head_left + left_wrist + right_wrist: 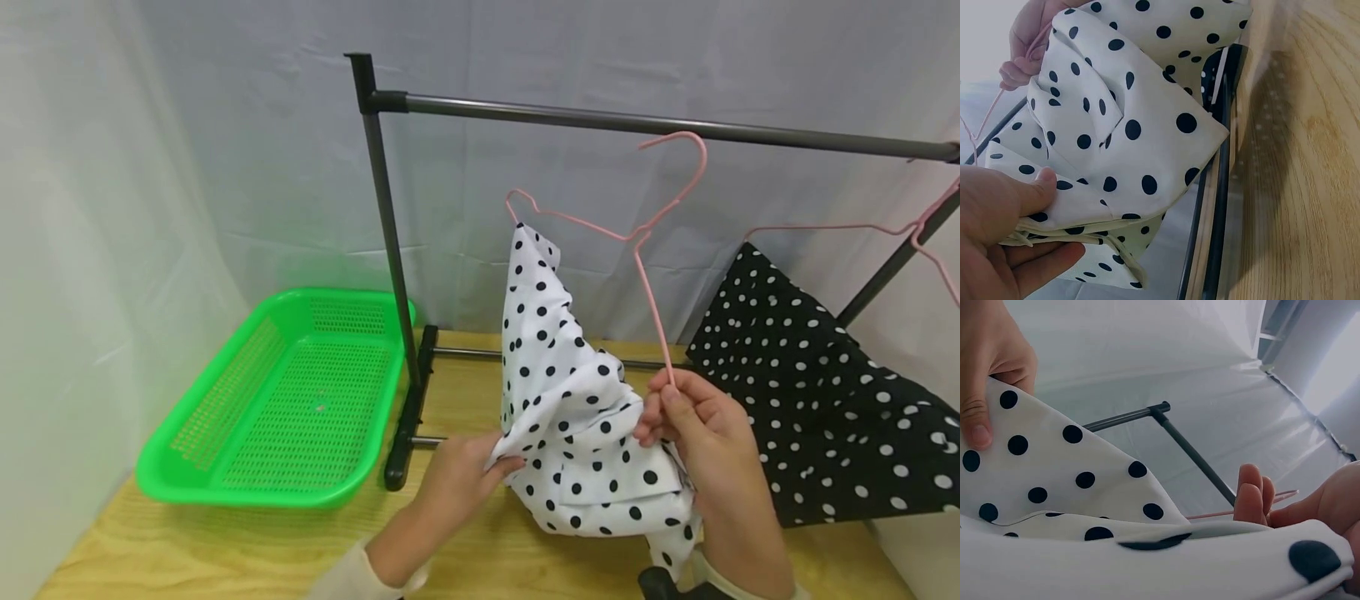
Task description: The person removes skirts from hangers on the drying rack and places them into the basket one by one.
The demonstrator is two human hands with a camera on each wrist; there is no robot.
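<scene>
Starting at the far left, I see a green basket [285,408] sitting on the wooden desk [225,550], just beside the dark upright of the clothes rack [386,225], whose foot rests on the desk. Next comes my left hand [457,475]: its thumb and fingers are closed in a pinch on the lower left edge of the white polka-dot cloth [577,417], and my left wrist view shows the thumb pressed on top of the fabric with the other fingers curled beneath it. The cloth stands bunched above the desk between both hands, one corner lifted up onto the left end of a pink wire hanger [637,242]. That hanger is tilted, its hook up near the rack's horizontal bar; I cannot tell whether the hook touches the bar. My right hand [697,425] is curled, fingertips pinching the lower end of the hanger's wire while the cloth lies against the palm side. Further right, a black polka-dot cloth [825,417] hangs draped from a second pink hanger [900,229] near the rack's right end.
</scene>
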